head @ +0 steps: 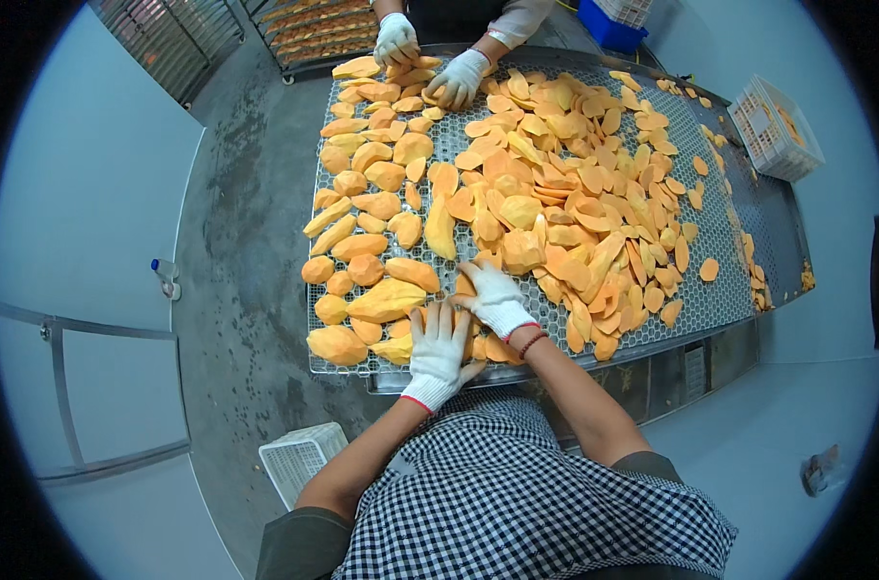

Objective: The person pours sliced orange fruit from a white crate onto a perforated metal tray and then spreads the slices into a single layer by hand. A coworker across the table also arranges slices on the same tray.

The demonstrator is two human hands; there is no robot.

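My left hand (437, 349), in a white knitted glove, lies palm down with its fingers spread over orange sweet potato pieces near the front edge of the mesh drying tray (725, 290). Just right of it, my gloved right hand (496, 296) has its thumb and forefinger on either side of an orange slice (466, 285); whether it grips the slice is unclear. Sweet potato pieces (387, 300) lie spread in rows on the tray's left part. A large heap of sweet potato slices (577, 196) covers the middle and right.
Across the tray, a co-worker's gloved hands (457, 78) touch pieces at the far left corner. A rack of loaded trays (316, 32) stands behind. One white crate (776, 130) holds slices on the metal table (762, 199); another white crate (301, 457) sits on the floor at my left.
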